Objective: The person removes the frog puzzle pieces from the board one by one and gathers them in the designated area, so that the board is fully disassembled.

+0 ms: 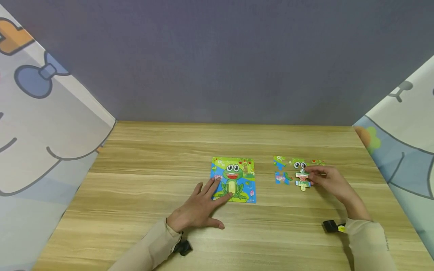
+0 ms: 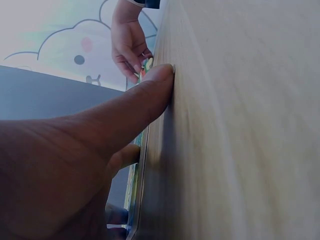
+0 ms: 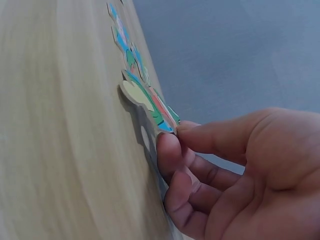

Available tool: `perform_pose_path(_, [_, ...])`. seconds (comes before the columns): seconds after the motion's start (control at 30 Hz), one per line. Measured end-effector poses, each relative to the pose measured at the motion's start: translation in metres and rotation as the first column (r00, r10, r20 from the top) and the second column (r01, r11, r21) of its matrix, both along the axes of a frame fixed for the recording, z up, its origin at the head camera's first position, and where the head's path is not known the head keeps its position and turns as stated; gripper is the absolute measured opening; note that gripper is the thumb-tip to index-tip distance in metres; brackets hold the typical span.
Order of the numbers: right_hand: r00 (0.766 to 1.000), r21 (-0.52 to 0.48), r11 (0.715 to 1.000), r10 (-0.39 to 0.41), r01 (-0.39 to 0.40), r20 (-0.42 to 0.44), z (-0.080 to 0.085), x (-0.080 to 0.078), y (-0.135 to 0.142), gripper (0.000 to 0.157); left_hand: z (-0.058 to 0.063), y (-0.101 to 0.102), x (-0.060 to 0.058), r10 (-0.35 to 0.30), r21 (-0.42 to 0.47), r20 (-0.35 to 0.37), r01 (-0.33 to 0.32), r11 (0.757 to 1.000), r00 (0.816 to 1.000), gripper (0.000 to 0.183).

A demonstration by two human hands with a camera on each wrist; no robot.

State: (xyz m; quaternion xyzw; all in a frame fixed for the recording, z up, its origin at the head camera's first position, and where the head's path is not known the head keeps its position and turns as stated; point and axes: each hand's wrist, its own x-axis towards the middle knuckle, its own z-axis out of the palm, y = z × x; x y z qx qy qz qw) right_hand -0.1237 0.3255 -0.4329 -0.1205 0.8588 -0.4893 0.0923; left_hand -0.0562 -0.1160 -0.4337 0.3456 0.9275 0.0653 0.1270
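My left hand [image 1: 200, 209] lies with fingers spread, its fingertips resting on the lower left of a square frog picture board [image 1: 249, 180]. In the left wrist view the thumb [image 2: 135, 110] stretches along the tabletop beside the board's edge. My right hand [image 1: 333, 184] pinches a jigsaw piece [image 1: 303, 183] showing the frog's red mouth, between thumb and fingers at its right side. In the right wrist view that piece [image 3: 145, 102] is tilted slightly off the wood. Behind it lies a row of pieces [image 1: 292, 162] with the frog's eyes; a blue-and-pink piece [image 1: 280, 178] lies to its left.
The wooden table [image 1: 152, 162] meets a grey panel [image 1: 234, 67] at the back. Cartoon-printed walls stand at left [image 1: 68, 131] and right [image 1: 407, 124]. Black wrist devices hang by the left forearm [image 1: 145, 248] and right forearm [image 1: 367, 244].
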Motion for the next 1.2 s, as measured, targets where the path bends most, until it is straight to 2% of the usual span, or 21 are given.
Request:
perform_pose_path(0.27, [1.000, 0.162, 0.987, -0.019, 0.018, 0.003, 0.003, -0.001, 0.000, 0.029, 0.000, 0.000, 0.000, 0.012, 0.009, 0.013, -0.012, 1.000, 1.000, 0.090])
perform_pose_path(0.5, [0.999, 0.209, 0.978, -0.003, 0.013, -0.048, 0.004, 0.000, -0.004, 0.025, 0.000, 0.000, 0.000, 0.012, 0.006, 0.018, -0.012, 1.000, 1.000, 0.089])
perform_pose_path(0.63, [0.998, 0.271, 0.962, -0.018, 0.032, -0.055, 0.006, 0.001, -0.006, 0.024, 0.000, 0.001, -0.001, 0.012, 0.009, 0.025, -0.013, 1.000, 1.000, 0.089])
perform_pose_path(0.83, [0.998, 0.320, 0.946, -0.035, 0.048, -0.049, 0.009, 0.002, -0.009, 0.024, 0.001, 0.001, -0.001, 0.020, 0.017, 0.048, -0.021, 1.000, 0.999, 0.090])
perform_pose_path(1.2, [0.998, 0.394, 0.918, -0.044, 0.054, -0.033, 0.011, 0.002, -0.010, 0.026, 0.001, 0.001, -0.001, 0.017, 0.019, 0.046, -0.018, 1.000, 0.999, 0.090])
